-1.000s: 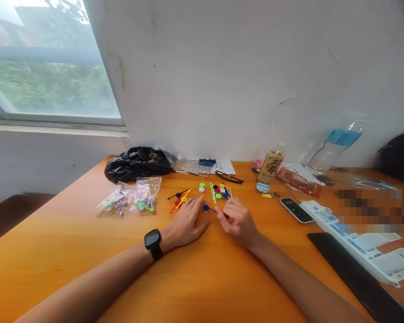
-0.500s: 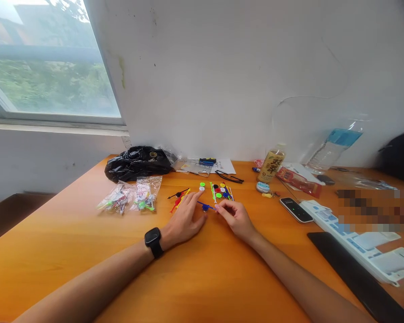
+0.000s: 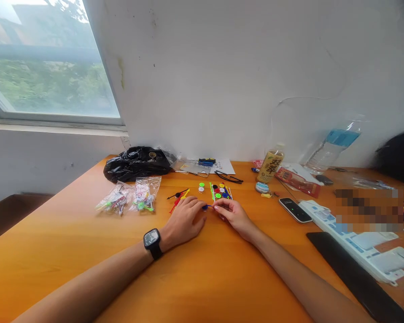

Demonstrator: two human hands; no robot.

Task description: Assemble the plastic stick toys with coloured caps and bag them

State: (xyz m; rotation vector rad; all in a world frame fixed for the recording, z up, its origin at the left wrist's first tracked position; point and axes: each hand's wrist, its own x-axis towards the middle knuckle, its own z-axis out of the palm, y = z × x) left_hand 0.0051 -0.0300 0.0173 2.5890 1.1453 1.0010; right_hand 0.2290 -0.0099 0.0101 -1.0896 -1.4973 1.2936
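Observation:
My right hand (image 3: 234, 215) pinches the right end of a thin blue plastic stick (image 3: 210, 206) between thumb and fingertips. A round blue disc (image 3: 204, 208) sits on the stick. My left hand (image 3: 186, 217), with a black watch at the wrist, rests over the stick's left end and hides it. Its fingers are bent forward, the thumb apart from them. Beyond that hand lie a black arrow-shaped piece (image 3: 178, 195) and red and yellow pieces (image 3: 185, 194), partly covered. A green disc (image 3: 201, 185) and a white disc (image 3: 201, 190) lie behind the hands. Several coloured discs and sticks (image 3: 218, 195) are grouped to their right.
Two clear bags of coloured parts (image 3: 144, 197) lie at left, before a black plastic bag (image 3: 138, 163). Glasses (image 3: 228, 177) lie at the back. At right are a drink bottle (image 3: 271, 165), a round tin (image 3: 261, 187), a black-screened device (image 3: 294, 210) and a power strip (image 3: 343, 240).
My left fingers have bent and come down over the blue stick's left end, which showed before. My right hand has shifted slightly left, still pinching the other end.

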